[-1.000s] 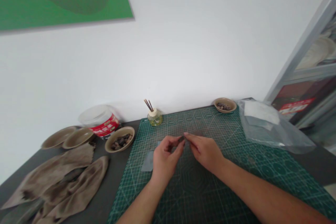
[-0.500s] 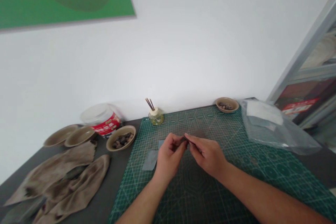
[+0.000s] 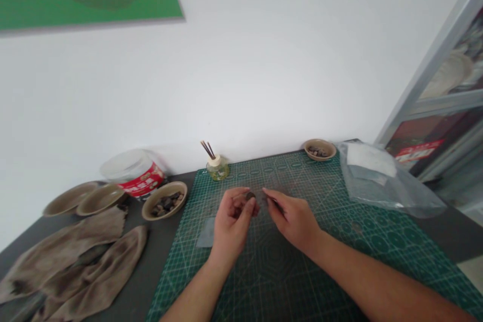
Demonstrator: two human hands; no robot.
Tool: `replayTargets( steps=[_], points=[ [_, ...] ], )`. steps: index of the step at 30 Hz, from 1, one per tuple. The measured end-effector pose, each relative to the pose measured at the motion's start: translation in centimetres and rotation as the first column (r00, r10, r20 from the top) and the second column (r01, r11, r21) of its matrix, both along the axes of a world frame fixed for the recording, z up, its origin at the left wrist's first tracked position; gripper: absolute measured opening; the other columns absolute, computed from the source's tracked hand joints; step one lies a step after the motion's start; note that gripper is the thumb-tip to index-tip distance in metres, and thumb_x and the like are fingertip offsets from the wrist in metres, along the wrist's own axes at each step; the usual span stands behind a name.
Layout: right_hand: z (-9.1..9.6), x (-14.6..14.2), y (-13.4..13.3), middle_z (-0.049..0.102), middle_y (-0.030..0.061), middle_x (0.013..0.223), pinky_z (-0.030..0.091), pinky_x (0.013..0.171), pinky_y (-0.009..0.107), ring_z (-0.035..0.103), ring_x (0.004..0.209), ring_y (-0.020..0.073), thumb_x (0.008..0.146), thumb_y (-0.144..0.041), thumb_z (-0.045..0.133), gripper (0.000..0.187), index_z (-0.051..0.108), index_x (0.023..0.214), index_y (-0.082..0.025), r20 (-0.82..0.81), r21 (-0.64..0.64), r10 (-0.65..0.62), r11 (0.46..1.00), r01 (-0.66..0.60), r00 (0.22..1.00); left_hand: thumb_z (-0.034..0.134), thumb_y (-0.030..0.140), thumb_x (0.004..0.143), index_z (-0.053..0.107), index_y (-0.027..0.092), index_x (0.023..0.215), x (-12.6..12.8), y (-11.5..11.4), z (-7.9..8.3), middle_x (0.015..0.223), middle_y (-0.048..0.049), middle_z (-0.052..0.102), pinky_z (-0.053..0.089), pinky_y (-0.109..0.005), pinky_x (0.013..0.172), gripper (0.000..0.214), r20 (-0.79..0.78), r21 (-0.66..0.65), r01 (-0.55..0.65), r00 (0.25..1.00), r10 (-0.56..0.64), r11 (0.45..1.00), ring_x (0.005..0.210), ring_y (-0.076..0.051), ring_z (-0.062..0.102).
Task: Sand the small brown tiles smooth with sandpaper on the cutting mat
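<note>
Over the middle of the green cutting mat (image 3: pixel 241 282), my left hand (image 3: pixel 232 219) pinches a small dark brown stone-like piece (image 3: pixel 249 195) between thumb and fingertips. Just to its right, my right hand (image 3: pixel 296 216) is closed, with a thin dark flat piece (image 3: pixel 278 205) showing between thumb and fingers; what it is I cannot make out for sure. A short gap separates the two hands. Partly hidden behind my left wrist, a grey square sheet (image 3: pixel 206 233) lies flat on the mat.
Left of the mat stands a bowl of dark pieces (image 3: pixel 165 201), near two other bowls (image 3: pixel 100 200), a red-labelled plastic tub (image 3: pixel 139 176) and crumpled brown cloths (image 3: pixel 101 276). Behind are a reed diffuser (image 3: pixel 218 167) and another bowl (image 3: pixel 320 151). A clear plastic bag (image 3: pixel 385 186) lies right.
My hands have come apart; the brown piece now shows in my left fingertips, while the right hand has drawn away from it. The view has shifted slightly right.
</note>
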State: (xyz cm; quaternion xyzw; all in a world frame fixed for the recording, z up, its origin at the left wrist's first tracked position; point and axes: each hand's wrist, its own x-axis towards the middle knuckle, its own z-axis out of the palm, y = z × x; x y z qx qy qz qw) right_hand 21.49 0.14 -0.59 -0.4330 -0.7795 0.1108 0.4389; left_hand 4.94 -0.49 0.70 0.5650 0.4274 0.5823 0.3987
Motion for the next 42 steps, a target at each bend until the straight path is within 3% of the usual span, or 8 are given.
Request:
replayTargets(
  steps=[6,11,23,31,38,42],
  points=[
    [-0.01,0.35,0.05,0.068,0.0048,0.121,0.054,0.09,0.029,0.068,0.102,0.0169,0.093,-0.016,0.047,0.041,0.055,0.132,-0.023,-0.053,0.101,0.015,0.995,-0.009,0.999,0.067,0.022,0.082,0.057,0.018,0.104,0.14,0.4,-0.56,0.079,0.0,0.068,0.052,-0.026,0.07,0.025,0.017,-0.082,0.081,0.997,-0.08,0.993,0.074,-0.014,0.067],
    [-0.05,0.09,-0.26,0.057,0.0061,0.136,0.049,0.102,0.034,0.057,0.122,0.0173,0.092,-0.013,0.046,0.048,0.048,0.139,-0.022,0.058,0.185,0.155,0.969,-0.163,0.986,0.066,0.027,0.083,0.058,0.017,0.082,-0.08,0.4,-0.7,0.063,0.0037,0.061,0.046,-0.021,0.056,0.013,-0.1,-0.106,0.073,0.991,-0.084,0.992,0.057,-0.011,0.058],
    [-0.31,0.23,-0.01,0.061,0.0086,0.131,0.05,0.099,0.035,0.06,0.118,0.0187,0.092,-0.012,0.045,0.046,0.05,0.137,-0.018,0.181,0.216,0.099,0.967,-0.138,0.978,0.065,0.028,0.082,0.053,0.019,0.079,0.08,0.15,-0.72,0.059,0.0047,0.06,0.047,-0.022,0.051,0.016,-0.094,-0.139,0.099,0.989,-0.113,0.985,0.052,-0.011,0.058],
    [-0.29,0.11,-0.15,0.06,0.009,0.132,0.05,0.099,0.035,0.06,0.117,0.019,0.093,-0.014,0.046,0.043,0.052,0.135,-0.016,0.168,0.181,0.116,0.973,-0.146,0.979,0.066,0.028,0.081,0.053,0.019,0.079,0.0,0.1,-0.93,0.059,0.0047,0.059,0.047,-0.022,0.051,0.017,-0.099,-0.135,0.098,0.989,-0.112,0.986,0.052,-0.012,0.058],
    [-0.79,0.32,0.43,0.069,0.0042,0.119,0.056,0.087,0.034,0.069,0.101,0.0199,0.091,-0.016,0.049,0.04,0.058,0.129,-0.023,0.05,-0.039,0.042,0.998,-0.04,0.998,0.066,0.029,0.082,0.049,0.02,0.083,0.25,0.07,-0.58,0.069,0.0021,0.065,0.049,-0.024,0.056,0.019,-0.004,-0.115,0.083,0.996,-0.084,0.99,0.057,-0.012,0.061],
    [-0.44,0.15,0.08,0.068,0.0041,0.121,0.054,0.09,0.03,0.068,0.102,0.0175,0.092,-0.016,0.048,0.043,0.054,0.134,-0.023,-0.023,-0.003,0.046,0.999,-0.046,0.999,0.065,0.029,0.083,0.046,0.02,0.078,0.22,0.19,-0.78,0.065,0.0035,0.061,0.047,-0.023,0.055,0.021,-0.034,-0.123,0.098,0.994,-0.103,0.988,0.056,-0.012,0.06]
  ],
)
